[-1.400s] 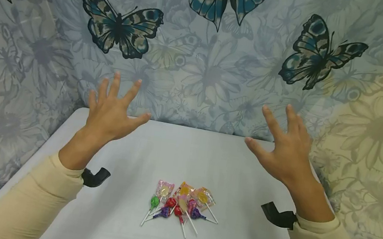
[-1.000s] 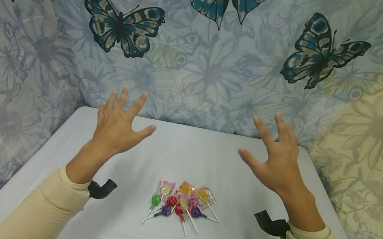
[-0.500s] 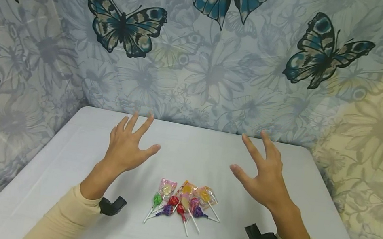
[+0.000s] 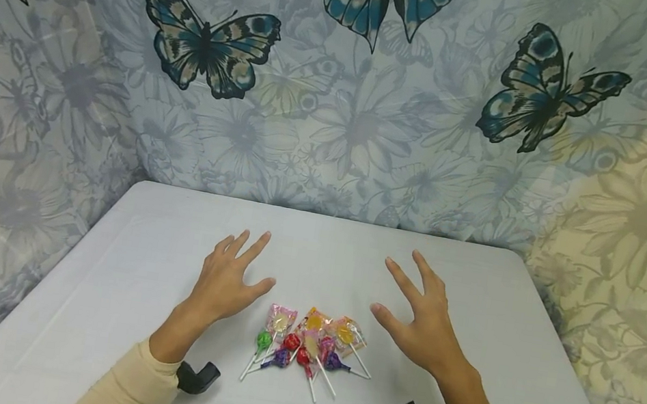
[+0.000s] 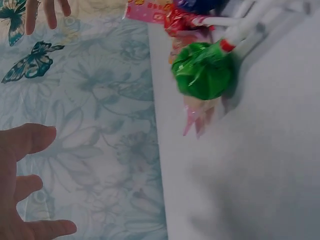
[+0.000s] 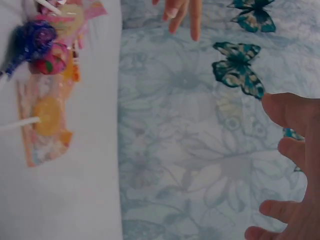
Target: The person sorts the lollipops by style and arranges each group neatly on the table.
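1. Lollipops (image 4: 311,346) are lying in a loose, overlapping cluster on the worktop (image 4: 315,263), their white sticks fanning mostly toward the wearer.
2. The left hand (image 4: 224,287) is hovering beside the cluster's left, fingers and thumb spread, apart from the sweets.
3. The right hand (image 4: 426,323) is hovering opposite, likewise spread and apart from the sweets, its thumb pointing inward.
4. The green lollipop (image 4: 263,340) is presenting a round head in crinkled, glossy wrapping; the yellow lollipop (image 4: 345,334) is showing a flat disc inside clear printed film.
5. The worktop is presenting a smooth, matt white surface.
6. Cream sleeves (image 4: 127,378) are covering the forearms; curved black pieces (image 4: 198,378) are projecting at the cuffs.
7. A patterned backdrop (image 4: 359,124) is displaying butterflies and flowers.
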Demonstrator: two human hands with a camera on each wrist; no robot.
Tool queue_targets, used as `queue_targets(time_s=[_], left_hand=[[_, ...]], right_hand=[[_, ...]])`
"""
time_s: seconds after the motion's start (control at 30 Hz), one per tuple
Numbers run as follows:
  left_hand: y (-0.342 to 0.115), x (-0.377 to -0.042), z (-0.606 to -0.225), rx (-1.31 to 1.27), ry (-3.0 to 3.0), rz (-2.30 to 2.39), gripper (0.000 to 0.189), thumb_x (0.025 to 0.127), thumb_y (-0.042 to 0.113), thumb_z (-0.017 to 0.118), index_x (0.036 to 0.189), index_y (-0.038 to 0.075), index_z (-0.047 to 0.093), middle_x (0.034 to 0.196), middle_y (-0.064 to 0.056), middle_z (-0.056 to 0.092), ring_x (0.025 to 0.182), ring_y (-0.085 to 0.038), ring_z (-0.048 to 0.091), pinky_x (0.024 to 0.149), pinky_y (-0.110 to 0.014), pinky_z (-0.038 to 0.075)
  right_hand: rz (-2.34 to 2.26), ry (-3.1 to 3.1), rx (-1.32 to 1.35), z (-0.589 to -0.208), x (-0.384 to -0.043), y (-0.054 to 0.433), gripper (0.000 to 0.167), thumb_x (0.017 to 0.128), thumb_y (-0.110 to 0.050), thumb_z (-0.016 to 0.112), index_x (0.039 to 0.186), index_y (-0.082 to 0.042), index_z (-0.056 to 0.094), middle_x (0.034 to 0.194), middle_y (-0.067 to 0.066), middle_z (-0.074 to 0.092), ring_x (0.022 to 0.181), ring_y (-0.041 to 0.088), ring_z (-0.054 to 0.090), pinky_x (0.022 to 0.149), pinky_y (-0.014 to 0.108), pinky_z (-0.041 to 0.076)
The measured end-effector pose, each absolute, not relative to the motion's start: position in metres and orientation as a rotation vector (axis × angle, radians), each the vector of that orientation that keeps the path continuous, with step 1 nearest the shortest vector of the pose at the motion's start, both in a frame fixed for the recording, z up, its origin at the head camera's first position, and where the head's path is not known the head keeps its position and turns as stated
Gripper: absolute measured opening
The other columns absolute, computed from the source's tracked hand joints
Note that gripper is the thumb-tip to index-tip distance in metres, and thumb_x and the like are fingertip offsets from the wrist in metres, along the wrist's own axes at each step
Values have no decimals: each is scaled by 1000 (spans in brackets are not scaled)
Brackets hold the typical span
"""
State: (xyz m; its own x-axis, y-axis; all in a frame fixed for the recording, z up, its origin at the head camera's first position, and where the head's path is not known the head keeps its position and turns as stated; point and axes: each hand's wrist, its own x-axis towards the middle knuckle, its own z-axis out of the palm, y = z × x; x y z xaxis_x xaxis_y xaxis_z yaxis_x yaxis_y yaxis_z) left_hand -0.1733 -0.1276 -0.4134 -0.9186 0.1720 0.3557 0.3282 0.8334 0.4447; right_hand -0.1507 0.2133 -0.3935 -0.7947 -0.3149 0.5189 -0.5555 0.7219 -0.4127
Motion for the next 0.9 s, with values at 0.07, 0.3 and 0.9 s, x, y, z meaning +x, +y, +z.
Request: queue_targets(time_s=[0.07,0.3,0.9], left_hand=[[-125,-172,-423,-398,-2712,-748,77,82,42,73,149,21,40,146,-24,38,131,-48,30,97,-69,27],[-118,-167,-453,-481,-2712,-830,74,81,33,76,146,18,45,140,-25,45,127,-51,34,95,-69,30],[-123,-165,-491,-639,-2788,-996,52,82,15,77,132,16,62,131,-15,57,128,-46,36,101,-64,23]], right_hand=[[790,-2526,666,-400,-149,210,75,79,-26,78,146,-23,45,154,20,21,131,52,23,88,77,27],[816,-2563,667,-423,-147,202,72,80,-27,78,145,-22,46,152,22,25,130,50,26,87,75,33],[954,-2608,721,-467,-150,198,62,82,-23,75,140,-16,53,150,20,29,130,49,28,88,74,33]])
